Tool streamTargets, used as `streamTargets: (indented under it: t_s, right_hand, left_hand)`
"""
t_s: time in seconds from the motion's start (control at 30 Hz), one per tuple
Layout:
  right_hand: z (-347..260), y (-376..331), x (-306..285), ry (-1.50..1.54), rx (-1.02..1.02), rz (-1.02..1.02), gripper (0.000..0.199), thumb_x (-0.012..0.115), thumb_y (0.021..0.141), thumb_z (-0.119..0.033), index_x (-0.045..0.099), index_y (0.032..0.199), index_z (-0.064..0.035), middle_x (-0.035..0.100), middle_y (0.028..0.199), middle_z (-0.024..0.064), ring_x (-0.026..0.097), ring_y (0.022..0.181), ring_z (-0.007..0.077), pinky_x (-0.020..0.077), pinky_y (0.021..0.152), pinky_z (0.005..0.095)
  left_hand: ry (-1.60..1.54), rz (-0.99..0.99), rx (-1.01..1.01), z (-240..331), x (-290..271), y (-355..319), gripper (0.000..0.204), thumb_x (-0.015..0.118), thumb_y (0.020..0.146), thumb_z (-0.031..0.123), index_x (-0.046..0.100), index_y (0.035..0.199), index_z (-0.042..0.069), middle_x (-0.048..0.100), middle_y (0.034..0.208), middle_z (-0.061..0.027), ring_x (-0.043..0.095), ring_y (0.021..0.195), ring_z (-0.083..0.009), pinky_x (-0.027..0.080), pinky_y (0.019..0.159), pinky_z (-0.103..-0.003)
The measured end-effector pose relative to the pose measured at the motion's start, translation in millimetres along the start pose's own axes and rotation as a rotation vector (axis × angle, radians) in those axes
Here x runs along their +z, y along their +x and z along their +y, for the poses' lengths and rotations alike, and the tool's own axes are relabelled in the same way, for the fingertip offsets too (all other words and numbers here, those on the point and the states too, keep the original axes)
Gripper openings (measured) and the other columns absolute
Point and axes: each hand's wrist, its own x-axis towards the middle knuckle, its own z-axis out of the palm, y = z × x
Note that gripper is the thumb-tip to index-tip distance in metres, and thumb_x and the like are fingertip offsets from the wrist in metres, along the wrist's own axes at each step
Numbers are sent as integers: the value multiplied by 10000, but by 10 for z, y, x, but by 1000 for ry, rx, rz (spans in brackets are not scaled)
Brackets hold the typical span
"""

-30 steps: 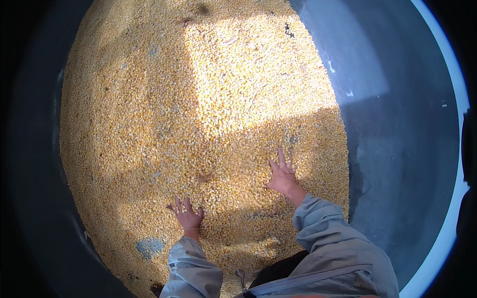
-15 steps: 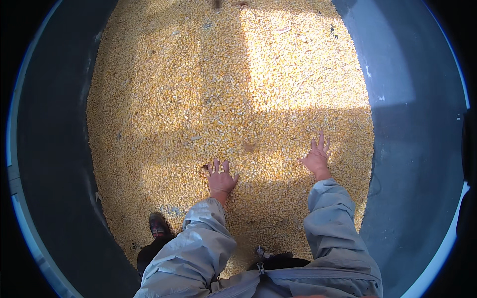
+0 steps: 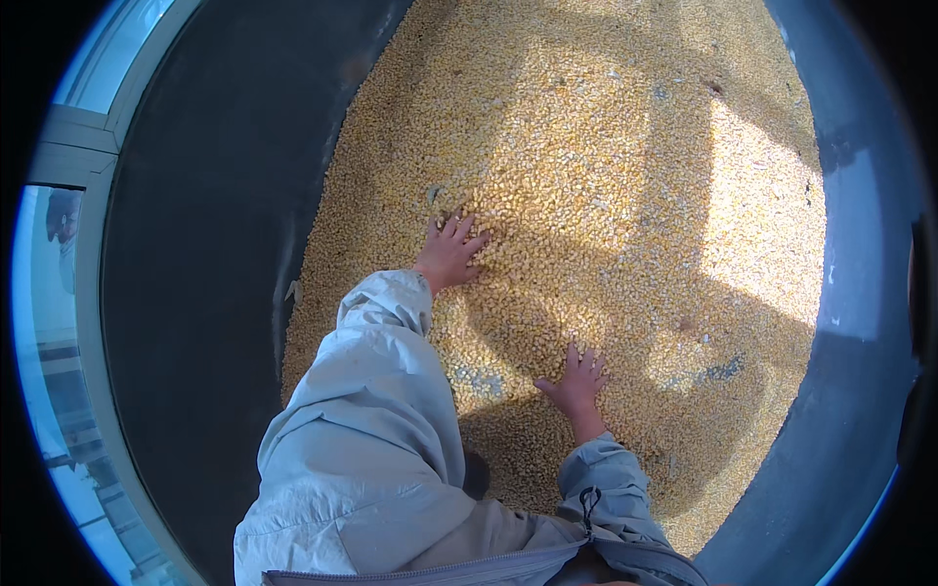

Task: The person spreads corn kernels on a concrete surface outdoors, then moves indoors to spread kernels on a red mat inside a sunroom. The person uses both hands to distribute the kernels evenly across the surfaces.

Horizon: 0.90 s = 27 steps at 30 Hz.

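Loose yellow corn kernels cover the whole floor between two dark walls. My left hand lies palm down on the kernels toward the left, its fingers spread and pointing away from me. Some kernels lie against its fingertips. Nearer to me and further right, my right hand also rests on the corn, thumb out to the left and fingers apart. Neither hand grips anything. Pale grey-blue sleeves cover both forearms.
A dark wall bounds the corn on the left, and a white-framed window stands beyond it. Another dark wall runs along the right. A grey patch shows among the kernels at the right.
My view has turned and shifted left, bringing the window into sight. The left hand has reached further forward and left; the right hand now sits lower and nearer to me.
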Motion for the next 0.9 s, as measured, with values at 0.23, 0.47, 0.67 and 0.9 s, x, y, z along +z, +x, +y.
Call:
streamTargets:
  t_s: [0.23, 0.47, 0.67, 0.9]
  right_hand:
    - [-346, 361, 68, -48, 158, -44, 1154, 754, 527, -650, 259, 1417, -106, 15, 1480, 295, -80, 1345, 511, -22, 1024, 669]
    - [-491, 467, 164, -200, 255, -112, 1192, 739, 510, -692, 270, 1403, -58, 3, 1467, 321, -74, 1342, 517, 52, 1020, 684]
    - [-625, 450, 139, -260, 269, -146, 1277, 748, 499, -693, 198, 1418, 2, -37, 1471, 308, 13, 1343, 519, 126, 1058, 614]
    - [-298, 601, 311, -283, 284, -241, 1265, 707, 534, -720, 195, 1420, 23, 72, 1471, 309, 59, 1343, 514, 99, 1080, 586]
  left_hand:
    - [-255, 127, -819, -1394, 1309, -1779, 848, 602, 813, 443, 165, 1448, 90, 151, 1471, -230, 134, 1354, -430, 122, 1062, -601]
    - [-235, -408, -995, -595, 2053, -674, 850, 566, 827, 464, 154, 1430, 28, 281, 1420, -230, 226, 1331, -378, 152, 1091, -479]
    - [-549, -31, 5, 407, 461, 340, 450, 614, 754, 428, 635, 1105, 147, 444, 1320, -179, 403, 1223, -349, 181, 1043, -612]
    - [-406, 189, -164, -485, 604, -484, 743, 648, 735, 385, 349, 1393, 215, 189, 1465, -179, 133, 1357, -413, 106, 1052, -637]
